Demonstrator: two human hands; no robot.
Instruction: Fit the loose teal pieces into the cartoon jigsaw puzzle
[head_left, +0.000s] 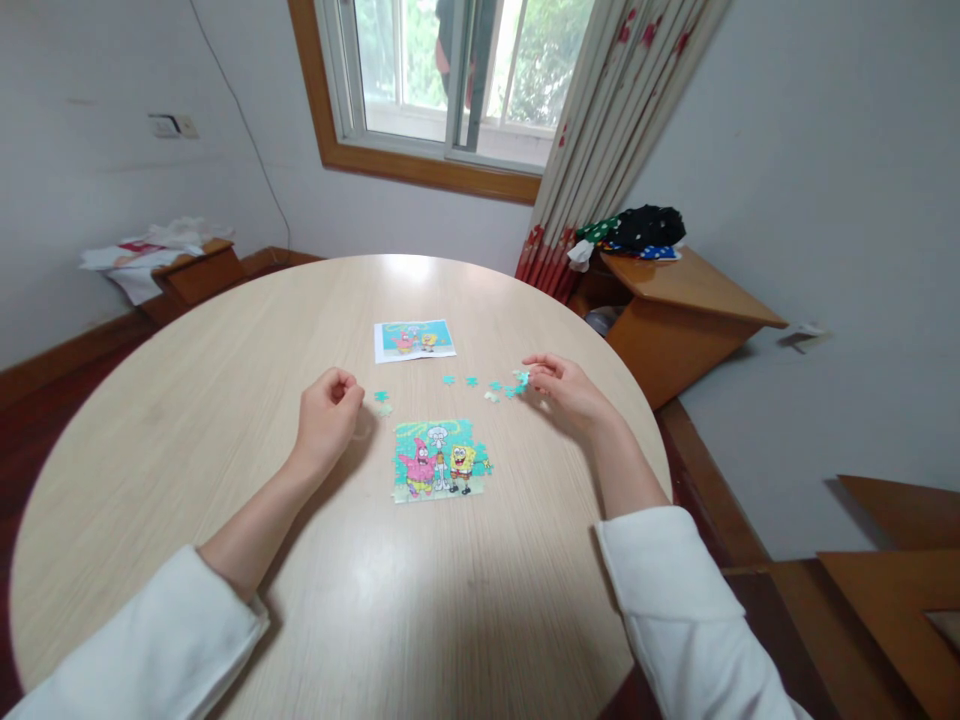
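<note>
A partly joined jigsaw puzzle [439, 460] lies flat on the table, showing a pink starfish, a pale squid figure and a yellow sponge figure; its right edge is uneven. Left of it, my left hand [327, 412] rests closed in a loose fist, and nothing shows in its fingers. Beside that fist lie a teal puzzle piece [381, 396] and a pale piece [385, 410]. My right hand [564, 388] has its fingertips closed on a light-blue puzzle piece [523, 378], at the right end of several loose pieces [495, 386].
Behind the pieces lies a reference picture [417, 341] with the same cartoon scene. Everything rests on a round wooden table [345, 610]. Past its edge stand a wooden stand with clothes [646, 232], a floral curtain [592, 130] and a window. White cloth [154, 250] lies at the left.
</note>
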